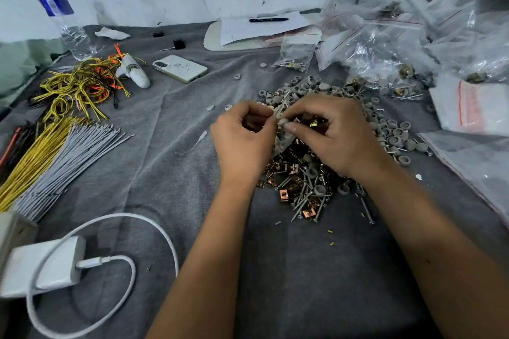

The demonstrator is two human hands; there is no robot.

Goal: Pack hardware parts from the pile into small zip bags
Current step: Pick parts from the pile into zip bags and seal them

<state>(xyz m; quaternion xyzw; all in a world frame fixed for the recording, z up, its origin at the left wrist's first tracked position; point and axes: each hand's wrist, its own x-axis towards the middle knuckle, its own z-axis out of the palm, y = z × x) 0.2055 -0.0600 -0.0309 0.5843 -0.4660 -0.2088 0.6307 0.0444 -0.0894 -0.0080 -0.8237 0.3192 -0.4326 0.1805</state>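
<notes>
Both forearms reach forward over the grey cloth (289, 270), my left hand (242, 140) curled, pinching the small zip bag (279, 143) by its mouth, my right hand (333, 132) pinching a grey cap (283, 121) at that opening, the pile (308, 181) just beneath my fingers.

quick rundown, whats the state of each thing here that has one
left hand: holds the small zip bag
right hand: pinches a grey cap at the bag's mouth
small zip bag: open, held over the pile
water bottle: upright, nearly empty
phone: face down
charger: cable plugged in
pen: capped, lying on paper
</notes>
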